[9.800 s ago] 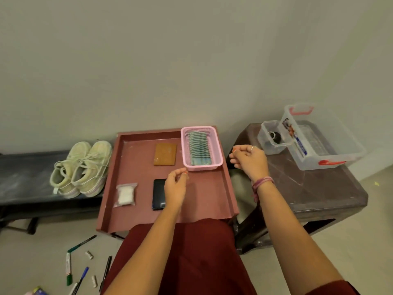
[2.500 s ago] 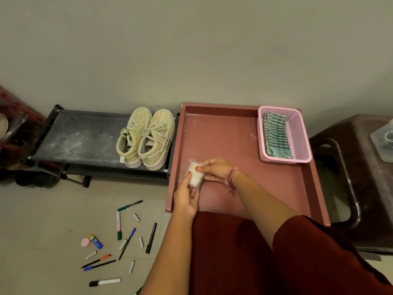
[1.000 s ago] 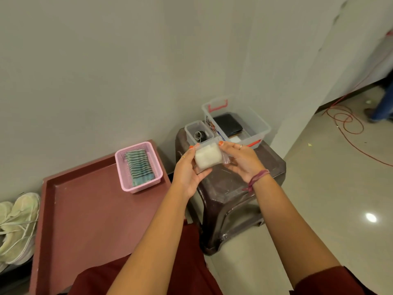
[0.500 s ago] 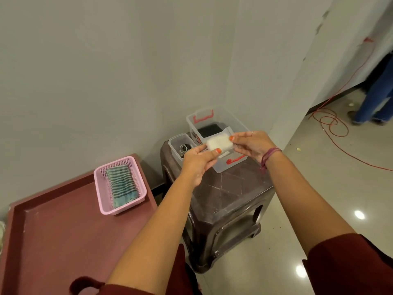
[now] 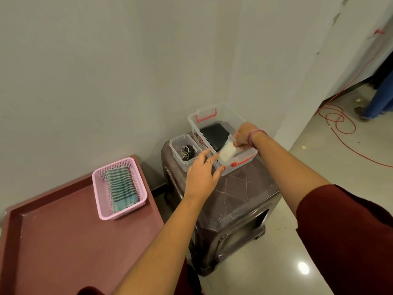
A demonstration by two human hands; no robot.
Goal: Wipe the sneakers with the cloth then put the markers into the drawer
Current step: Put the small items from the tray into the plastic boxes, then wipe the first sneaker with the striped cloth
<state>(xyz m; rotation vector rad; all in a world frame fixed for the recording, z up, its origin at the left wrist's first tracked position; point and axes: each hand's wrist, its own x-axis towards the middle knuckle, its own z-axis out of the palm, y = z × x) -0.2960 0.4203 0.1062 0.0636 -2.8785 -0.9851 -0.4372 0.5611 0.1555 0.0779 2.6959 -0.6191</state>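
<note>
A: Where is the cloth [image 5: 121, 188] found?

B: It is seen folded, green-striped, lying inside a pink basket [image 5: 101, 201]. The basket is set at the far right corner of a reddish worktop [image 5: 63, 241], close to the wall. The sneakers, markers and drawer are not caught in this view.

A: And what is held by the hands?

B: A small white packet [image 5: 227, 153] in clear wrap is pinched at its upper edge by the right hand [image 5: 243, 134], with fingers curled round it. The packet is held partly inside a clear bin [image 5: 238, 167] with red handles. The left hand [image 5: 202, 175] is kept just beside the bin's near corner, fingers loosely spread and nothing gripped; whether the bin's rim is touched cannot be told.

A: What else is contained in the bin?

B: A flat black item [image 5: 214, 135] is laid on its floor, behind the packet. A smaller clear tub [image 5: 177, 153] is placed against the bin's left side, with dark odds and a metal ring inside.

A: What are they carried on?

B: Both are borne by a dark brown plastic stool [image 5: 234, 201], stood in the wall corner just beside the worktop. A red cable [image 5: 340, 122] is coiled on the pale floor, well apart to the right.
</note>
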